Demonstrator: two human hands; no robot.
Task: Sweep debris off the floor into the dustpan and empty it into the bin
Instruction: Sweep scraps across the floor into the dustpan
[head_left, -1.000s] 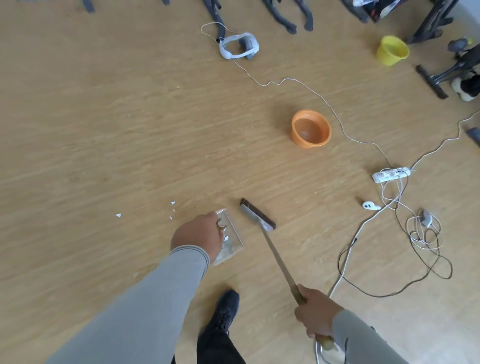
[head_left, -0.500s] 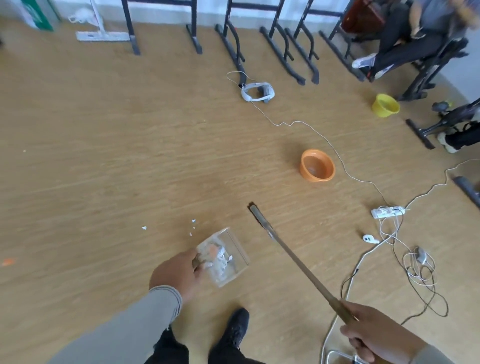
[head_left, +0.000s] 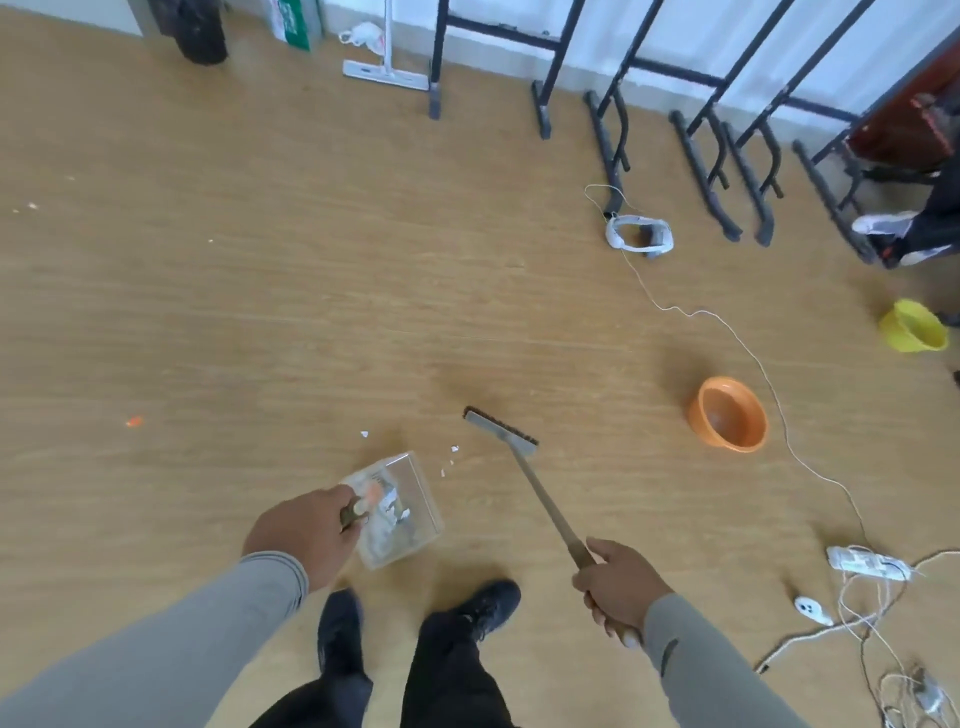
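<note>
Wood-grain floor (head_left: 260, 312) fills the view, wide and bare on the left and in the middle, where only small scraps lie: an orange bit (head_left: 134, 422) far left and white paper bits (head_left: 451, 457) just beyond the dustpan. Along the far wall stand black metal frame legs (head_left: 613, 124) and a flat mop (head_left: 384, 67). The right side is more crowded: a white headset (head_left: 640, 235) with a thin white cable (head_left: 753, 358) trailing toward a power strip (head_left: 865, 564), an orange bowl (head_left: 728, 413) and a yellow bucket (head_left: 912, 326) near the right edge.

Both arms in grey sleeves reach forward and down over two black shoes (head_left: 491, 605). The left hand (head_left: 306, 530) has its fingers curled round the handle of the clear dustpan (head_left: 402, 512), which is at the lower middle, just ahead of the feet; whether it is lifted or resting on the floor cannot be told. Its open mouth points away and to the right, toward the white bits, and debris lies inside it. The right hand (head_left: 621, 587) grips the lower end of the broom (head_left: 540, 488) stick with fingers wrapped round it. The broom's long axis runs from that hand up and to the left, its bristle head lying crosswise near the floor, to the right of the dustpan and apart from it.
</note>
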